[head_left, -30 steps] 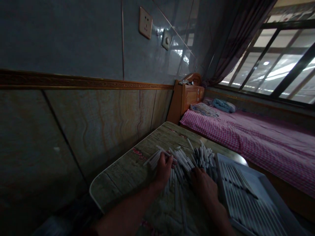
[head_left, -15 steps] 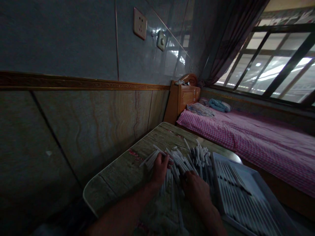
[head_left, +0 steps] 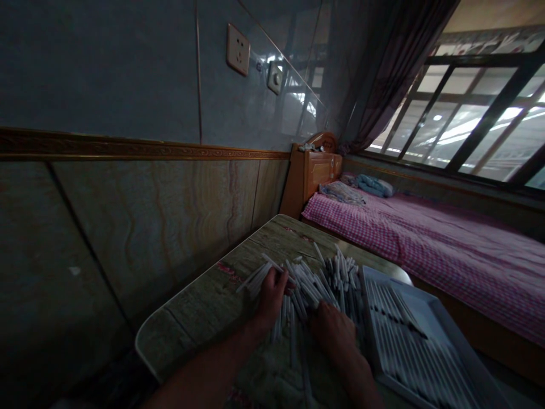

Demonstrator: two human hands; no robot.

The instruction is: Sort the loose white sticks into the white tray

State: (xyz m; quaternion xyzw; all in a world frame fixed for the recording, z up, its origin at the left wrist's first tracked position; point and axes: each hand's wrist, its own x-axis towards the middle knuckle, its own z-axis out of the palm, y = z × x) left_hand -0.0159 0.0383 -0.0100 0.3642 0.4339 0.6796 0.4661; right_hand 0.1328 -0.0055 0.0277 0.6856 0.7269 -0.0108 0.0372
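Note:
A loose pile of thin whitish sticks (head_left: 309, 282) lies on the table (head_left: 191, 307). At its left side my left hand (head_left: 272, 289) is closed on a stick, thumb and fingers pinched together. My right hand (head_left: 334, 329) rests at the near side of the pile with fingers curled; what they hold, if anything, is hidden. Further right, a grey tray (head_left: 374, 363) holds several similar sticks (head_left: 421, 358) in rows, with dark parts on them. Another bunch of sticks (head_left: 343, 272) stands between the pile and the tray.
Beyond the table is a bed (head_left: 426, 227) with a pink checked cover and a wooden headboard (head_left: 317, 170). A tiled wall (head_left: 191, 210) runs along the left of the table. A window (head_left: 468, 119) is at the upper right.
The whole view has shifted slightly, with things a little further left and lower. Both hands stay at the pile in nearly the same places.

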